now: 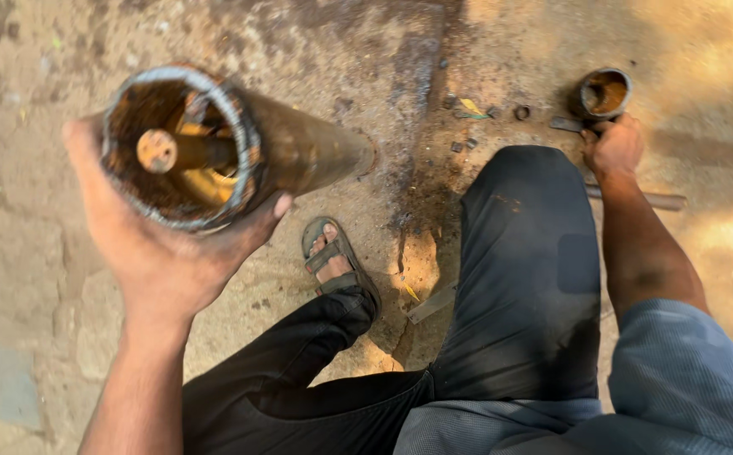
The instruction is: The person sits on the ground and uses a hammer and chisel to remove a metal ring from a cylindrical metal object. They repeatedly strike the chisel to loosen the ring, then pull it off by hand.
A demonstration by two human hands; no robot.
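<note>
Upper left: I see left hand (160, 253) clamped around rusty tube (240, 152), far end grounded. Right hand (612, 147), upper right, pinches small cup (604, 93). Risk: one-handed tube may roll; cup may tip.

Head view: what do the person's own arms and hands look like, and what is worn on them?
Both hands, left hand and right hand, are bare, without gloves, rings or a watch. The forearms are bare too. A blue-grey ribbed sleeve covers the right upper arm; no sleeve shows on the left arm.
</note>
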